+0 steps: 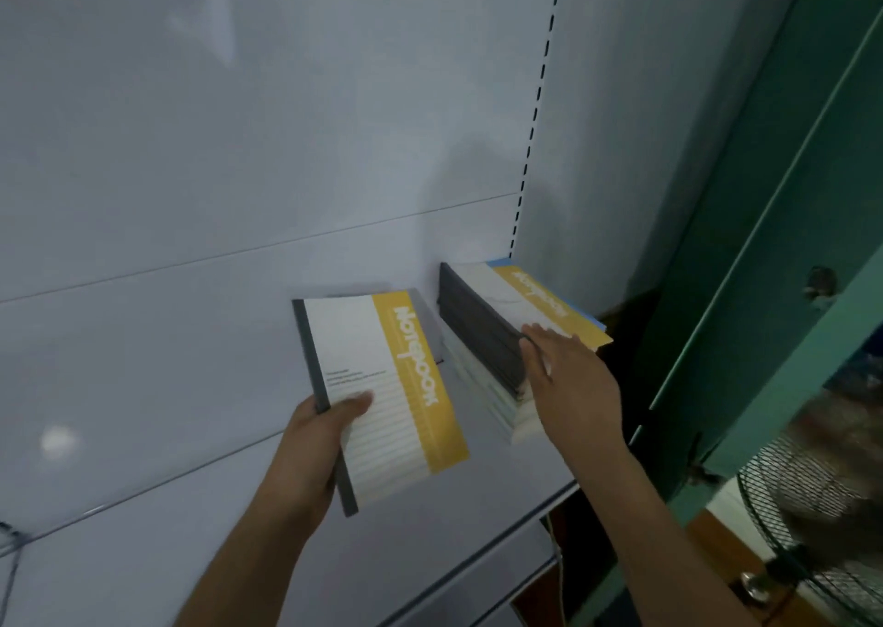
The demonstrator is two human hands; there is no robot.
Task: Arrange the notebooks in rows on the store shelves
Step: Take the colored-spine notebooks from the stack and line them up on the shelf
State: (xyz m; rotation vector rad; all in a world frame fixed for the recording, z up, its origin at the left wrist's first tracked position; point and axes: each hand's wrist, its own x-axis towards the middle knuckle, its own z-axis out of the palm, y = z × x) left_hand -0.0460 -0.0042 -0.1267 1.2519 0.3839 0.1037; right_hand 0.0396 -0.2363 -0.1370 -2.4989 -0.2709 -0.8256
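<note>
Here the left hand (306,440) grips a flat yellow-banded notebook (382,392), right hand (564,373) fingers straight on the stack (482,339).

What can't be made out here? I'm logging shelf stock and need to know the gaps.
Head view:
- Stack of notebooks: count unclear; the right hand covers its near end, and spines blur together.
- Held notebook: small print too blurred to read; the left hand covers its lower spine.
- Standing fan: cut off by the right and bottom edges.
- Shelf: left part out of frame.
</note>
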